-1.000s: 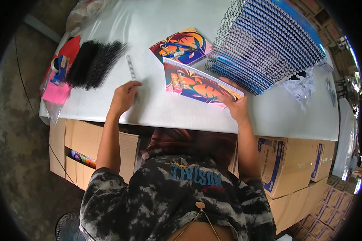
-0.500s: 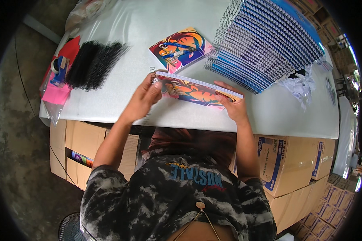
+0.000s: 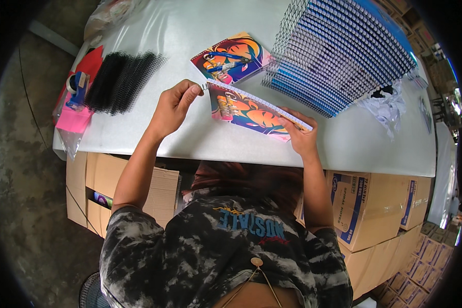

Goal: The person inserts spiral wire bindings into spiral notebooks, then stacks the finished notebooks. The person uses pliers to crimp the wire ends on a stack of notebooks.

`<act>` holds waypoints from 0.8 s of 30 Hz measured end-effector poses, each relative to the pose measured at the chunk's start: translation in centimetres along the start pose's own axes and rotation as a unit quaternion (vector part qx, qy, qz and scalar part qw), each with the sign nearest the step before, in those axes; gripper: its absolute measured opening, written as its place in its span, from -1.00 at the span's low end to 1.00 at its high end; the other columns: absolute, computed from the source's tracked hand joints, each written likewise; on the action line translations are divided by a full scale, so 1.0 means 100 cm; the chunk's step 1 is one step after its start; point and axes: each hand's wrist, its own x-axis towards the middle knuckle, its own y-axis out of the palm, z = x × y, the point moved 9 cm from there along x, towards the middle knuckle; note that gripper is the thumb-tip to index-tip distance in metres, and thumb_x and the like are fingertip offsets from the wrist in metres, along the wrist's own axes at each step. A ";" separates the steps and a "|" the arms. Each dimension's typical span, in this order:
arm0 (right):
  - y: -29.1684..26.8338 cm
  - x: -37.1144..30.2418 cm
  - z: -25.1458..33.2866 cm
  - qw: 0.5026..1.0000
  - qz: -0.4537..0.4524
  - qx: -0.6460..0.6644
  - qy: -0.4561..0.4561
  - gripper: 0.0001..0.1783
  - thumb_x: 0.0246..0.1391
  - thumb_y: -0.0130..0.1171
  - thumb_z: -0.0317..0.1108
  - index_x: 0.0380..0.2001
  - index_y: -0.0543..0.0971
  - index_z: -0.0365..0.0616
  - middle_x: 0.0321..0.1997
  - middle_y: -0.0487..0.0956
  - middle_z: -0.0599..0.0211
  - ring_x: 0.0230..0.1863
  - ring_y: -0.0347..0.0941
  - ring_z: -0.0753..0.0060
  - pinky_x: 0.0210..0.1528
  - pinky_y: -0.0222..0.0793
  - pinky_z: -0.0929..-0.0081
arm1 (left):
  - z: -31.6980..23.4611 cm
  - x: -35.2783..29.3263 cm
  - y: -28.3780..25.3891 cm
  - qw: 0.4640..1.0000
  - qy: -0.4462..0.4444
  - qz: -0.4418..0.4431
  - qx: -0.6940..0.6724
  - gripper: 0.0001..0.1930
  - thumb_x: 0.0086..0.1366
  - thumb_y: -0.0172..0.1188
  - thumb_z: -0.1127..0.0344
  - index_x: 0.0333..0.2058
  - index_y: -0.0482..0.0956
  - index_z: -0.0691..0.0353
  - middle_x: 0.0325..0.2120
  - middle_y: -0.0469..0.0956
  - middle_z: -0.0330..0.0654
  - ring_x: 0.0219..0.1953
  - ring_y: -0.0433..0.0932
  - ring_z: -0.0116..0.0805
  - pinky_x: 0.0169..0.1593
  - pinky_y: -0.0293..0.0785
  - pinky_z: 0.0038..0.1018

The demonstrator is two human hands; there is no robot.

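A notebook (image 3: 249, 111) with a colourful illustrated cover is tilted above the table's near part, its row of punched holes along the upper edge. My right hand (image 3: 300, 131) is closed on its right end, thumb on the cover. At the notebook's upper left corner my left hand (image 3: 177, 105) pinches a dark spiral wire coil (image 3: 206, 87), of which only a short piece shows. Just beyond lies another notebook (image 3: 231, 56) of the same design, with blue-handled pliers (image 3: 228, 65) on top of it.
A bundle of black spiral coils (image 3: 120, 82) lies left on the white table (image 3: 154, 123). Beside it are a blue tape dispenser (image 3: 78, 88) and pink sheets (image 3: 73, 120). A large stack of spiral-bound notebooks (image 3: 339, 56) and crumpled paper (image 3: 387, 110) sit right. Cardboard boxes (image 3: 372, 203) stand below.
My left hand has moved up and slightly left, away from the notebook's end. The notebook has shifted a little right and tilted more, its right end lower.
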 end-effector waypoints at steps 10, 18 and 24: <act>0.013 0.000 0.024 0.991 0.062 -0.054 -0.101 -0.75 -0.01 0.11 -0.60 -0.20 0.55 -0.34 -0.18 0.58 0.12 -0.20 0.53 0.44 -0.13 0.41 0.59 | 0.019 0.012 0.003 0.943 -0.197 0.124 -0.238 -0.71 0.29 0.03 0.16 -0.46 0.48 0.28 -0.66 0.41 -0.32 -0.62 0.31 -0.57 -0.55 0.17 -0.68; 0.012 -0.009 0.022 0.996 0.025 -0.033 -0.080 -0.77 0.01 0.12 -0.57 -0.20 0.55 -0.33 -0.23 0.60 0.16 -0.26 0.54 0.46 -0.19 0.43 0.60 | -0.057 0.005 -0.003 0.934 0.191 0.079 0.292 -0.83 0.08 0.21 0.41 -0.31 0.49 0.21 -0.26 0.49 -0.18 -0.15 0.43 -0.21 -0.09 0.28 -0.43; 0.020 -0.012 0.028 0.997 0.026 -0.039 -0.065 -0.76 0.02 0.09 -0.58 -0.18 0.54 -0.32 -0.22 0.60 0.18 -0.26 0.54 0.48 -0.21 0.43 0.60 | -0.093 -0.004 0.005 0.865 0.318 0.028 0.388 -0.78 -0.02 0.27 0.37 -0.35 0.50 0.19 -0.35 0.52 -0.25 -0.25 0.46 -0.26 -0.15 0.31 -0.42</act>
